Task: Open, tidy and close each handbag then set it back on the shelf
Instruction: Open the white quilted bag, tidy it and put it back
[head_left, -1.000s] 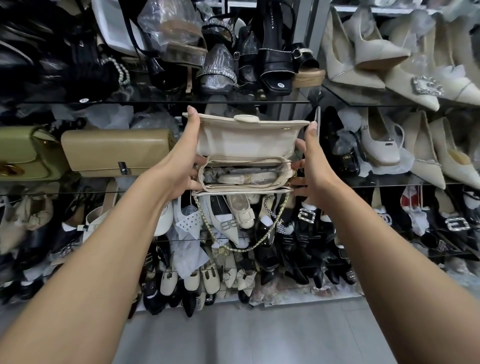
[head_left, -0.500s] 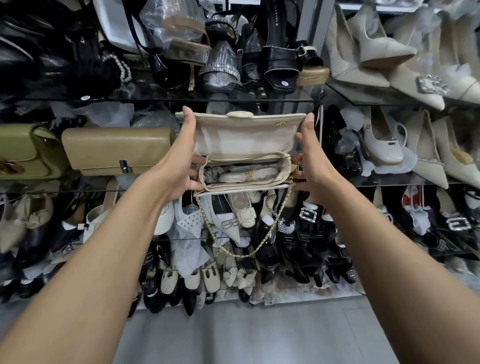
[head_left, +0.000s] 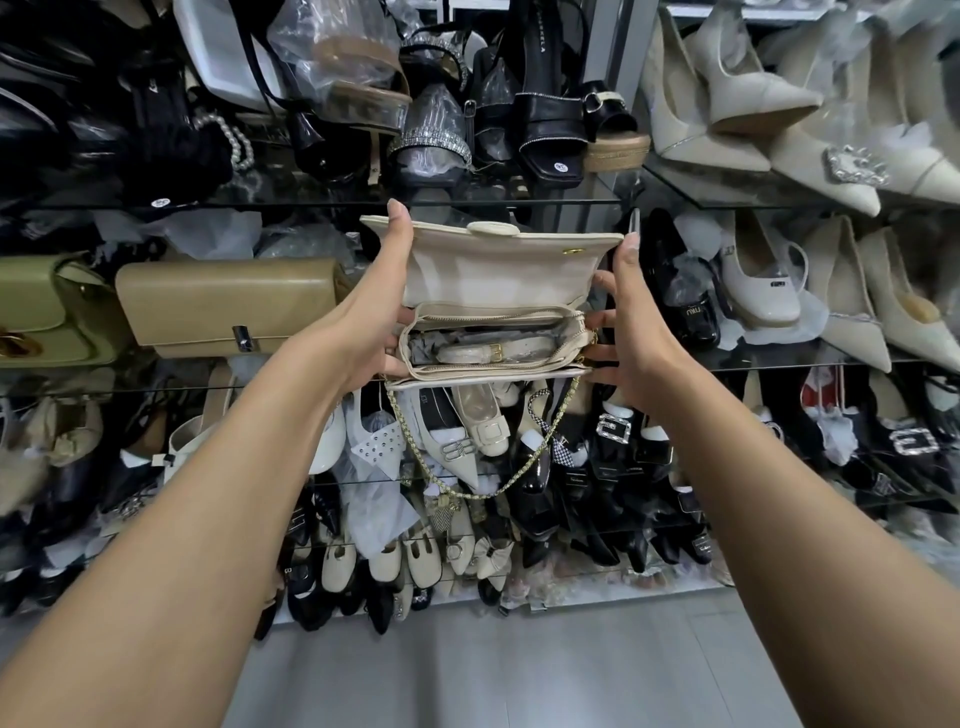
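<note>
Before the shelf (head_left: 291, 203), left grip (head_left: 374, 317) and right grip (head_left: 631, 322) clasp the opened handbag (head_left: 493, 270); tidying, closing, reshelving remain.

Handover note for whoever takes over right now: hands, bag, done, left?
Left hand grips the left end of the cream handbag; right hand holds the right end.
Bag is held in the air, flap raised, strap and paper visible inside, chain hanging below.
Done: opened.
Left: tidy the inside, close the flap, set it on the glass shelf beside the tan bag.
</note>
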